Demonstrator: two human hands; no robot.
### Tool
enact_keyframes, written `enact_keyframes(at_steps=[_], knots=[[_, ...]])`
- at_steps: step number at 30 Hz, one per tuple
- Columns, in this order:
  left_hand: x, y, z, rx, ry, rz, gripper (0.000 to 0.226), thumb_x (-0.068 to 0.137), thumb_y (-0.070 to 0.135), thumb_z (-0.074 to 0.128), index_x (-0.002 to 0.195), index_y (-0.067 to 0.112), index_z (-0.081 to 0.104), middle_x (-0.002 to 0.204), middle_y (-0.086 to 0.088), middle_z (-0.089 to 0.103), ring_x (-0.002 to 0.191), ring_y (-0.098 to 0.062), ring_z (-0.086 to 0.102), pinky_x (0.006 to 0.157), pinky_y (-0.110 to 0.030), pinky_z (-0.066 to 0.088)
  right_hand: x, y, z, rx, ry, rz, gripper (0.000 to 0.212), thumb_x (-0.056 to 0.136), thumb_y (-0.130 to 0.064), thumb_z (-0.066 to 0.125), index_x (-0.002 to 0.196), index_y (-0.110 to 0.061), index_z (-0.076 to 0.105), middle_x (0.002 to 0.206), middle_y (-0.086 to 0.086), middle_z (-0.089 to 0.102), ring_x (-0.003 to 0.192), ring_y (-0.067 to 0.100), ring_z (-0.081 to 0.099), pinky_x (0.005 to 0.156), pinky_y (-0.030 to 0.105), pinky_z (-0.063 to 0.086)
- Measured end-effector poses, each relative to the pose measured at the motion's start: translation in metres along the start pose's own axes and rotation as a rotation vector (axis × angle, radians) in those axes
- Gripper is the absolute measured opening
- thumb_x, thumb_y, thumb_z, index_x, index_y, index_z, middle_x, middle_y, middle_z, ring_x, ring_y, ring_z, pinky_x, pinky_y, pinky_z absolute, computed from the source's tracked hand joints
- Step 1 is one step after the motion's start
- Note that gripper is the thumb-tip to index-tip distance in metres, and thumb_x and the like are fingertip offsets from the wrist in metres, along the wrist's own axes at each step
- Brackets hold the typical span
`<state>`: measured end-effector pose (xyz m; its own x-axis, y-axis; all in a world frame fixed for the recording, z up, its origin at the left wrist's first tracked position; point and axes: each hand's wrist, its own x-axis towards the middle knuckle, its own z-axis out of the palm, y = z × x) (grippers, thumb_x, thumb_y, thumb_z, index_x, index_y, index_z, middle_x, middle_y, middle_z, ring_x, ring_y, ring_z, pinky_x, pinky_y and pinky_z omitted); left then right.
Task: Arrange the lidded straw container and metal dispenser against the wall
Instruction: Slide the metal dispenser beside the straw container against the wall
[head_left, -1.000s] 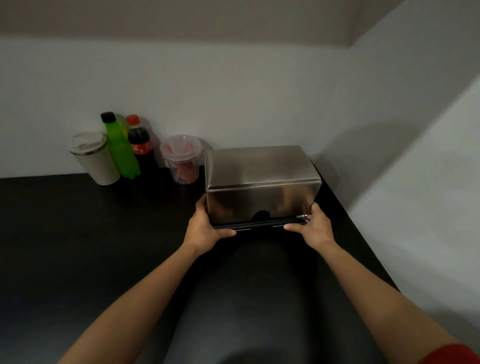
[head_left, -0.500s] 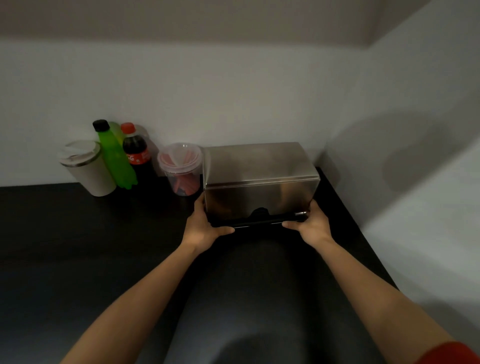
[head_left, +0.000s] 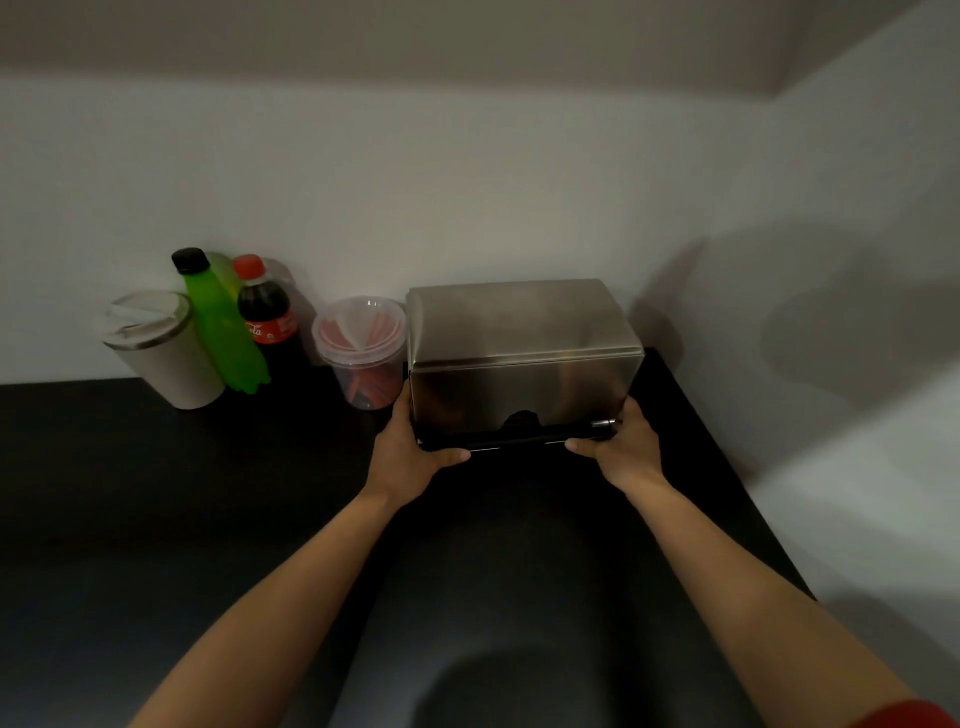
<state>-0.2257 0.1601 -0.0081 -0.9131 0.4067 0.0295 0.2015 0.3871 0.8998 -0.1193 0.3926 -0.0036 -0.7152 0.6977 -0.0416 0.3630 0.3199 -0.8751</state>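
Left hand and right hand both grasp the boxy brushed-steel dispenser, long axis spanning between them, wall just beyond.

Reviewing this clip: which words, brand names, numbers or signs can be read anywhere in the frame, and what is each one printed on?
"...ola" in white script, part of a logo: on the red label of the dark cola bottle; the start of the word turns out of view.
Small print to the right on the same label: too blurred to read.
Green bottle, white cup, lidded straw container, metal dispenser: no text visible.
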Motion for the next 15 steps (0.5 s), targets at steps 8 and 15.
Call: enact_keyframes(at_steps=[8,15], knots=[[0.019,-0.003,-0.006,0.06,0.0,0.026,0.097,0.059,0.023,0.087,0.141,0.018,0.035,0.129,0.0,0.057,0.12,-0.016,0.049,0.09,-0.014,0.033,0.012,-0.002,0.007,0.063,0.014,0.0,0.078,0.058,-0.007,0.084,0.125,-0.013,0.044,0.107,-0.004,0.054,0.1,0.013,0.052,0.085,0.022,0.039],[0.027,-0.005,-0.008,0.072,-0.018,0.033,0.099,0.058,0.024,0.088,0.142,0.018,0.036,0.128,-0.001,0.058,0.114,-0.009,0.049,0.088,-0.015,0.035,0.017,-0.001,0.008,0.073,0.014,-0.013,0.08,0.059,-0.007,0.084,0.127,-0.013,0.043,0.111,-0.002,0.054,0.101,0.012,0.05,0.088,0.024,0.04]])
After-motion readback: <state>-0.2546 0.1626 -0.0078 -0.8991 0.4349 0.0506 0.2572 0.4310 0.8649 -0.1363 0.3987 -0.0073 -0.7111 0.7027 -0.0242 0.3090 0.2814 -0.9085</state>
